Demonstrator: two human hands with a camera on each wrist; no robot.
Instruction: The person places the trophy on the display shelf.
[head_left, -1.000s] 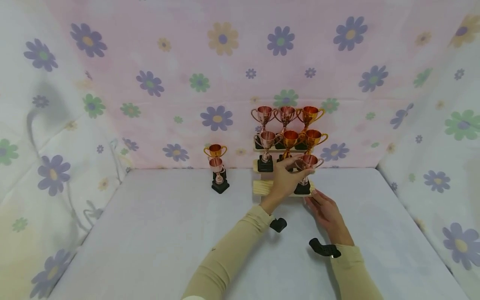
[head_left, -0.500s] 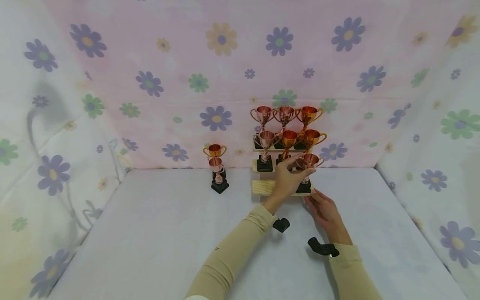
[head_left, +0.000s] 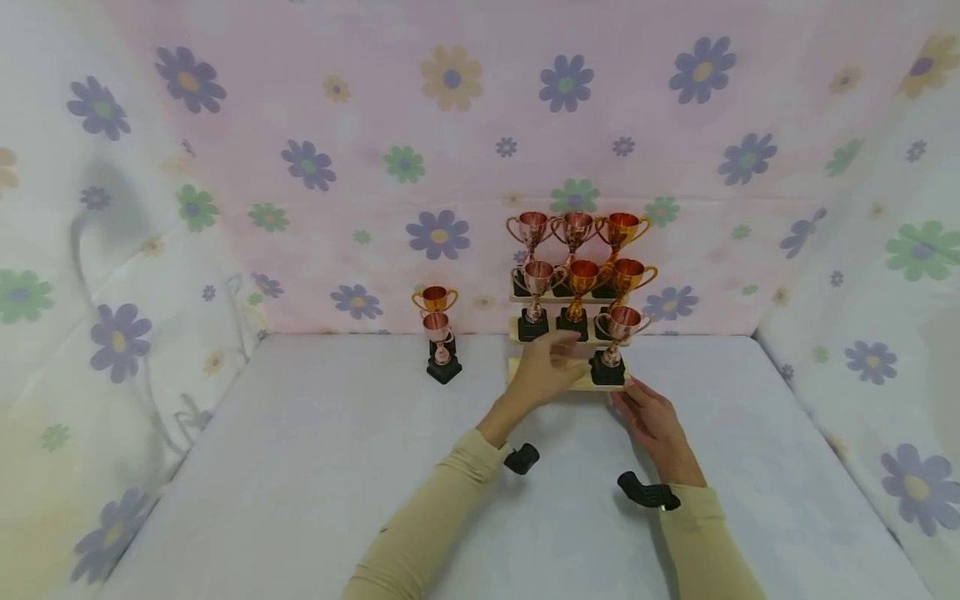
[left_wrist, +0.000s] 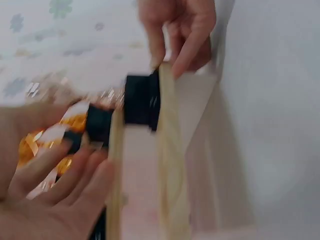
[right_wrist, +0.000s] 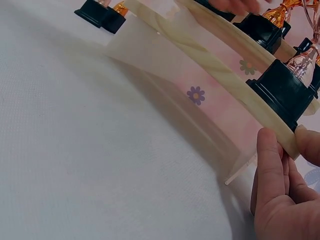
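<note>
A tiered display stand (right_wrist: 200,52) has pale wooden steps and a clear sheet-like support. My right hand (head_left: 654,423) pinches the right end of its lowest step, thumb above and fingers below. A rose-gold trophy cup (head_left: 624,323) on a black base stands upright at that end of the step. Left of this trophy, my left hand (head_left: 542,371) hovers before the steps, its fingers loosely bent and apart from the cup. In the left wrist view, those fingers (left_wrist: 82,182) are spread near the black bases and hold nothing visible.
Several gold and rose-gold trophies, among them a gold one (head_left: 624,229), fill the two upper steps. A rose-gold trophy (head_left: 436,323) and a gold trophy (head_left: 435,296) behind it stand left of the stand on the white-covered table (head_left: 337,433). Flowered cloth (head_left: 337,125) hangs behind.
My left hand has let go of the rose-gold trophy on the lowest step and drawn back to the left. The right hand keeps its hold on the stand.
</note>
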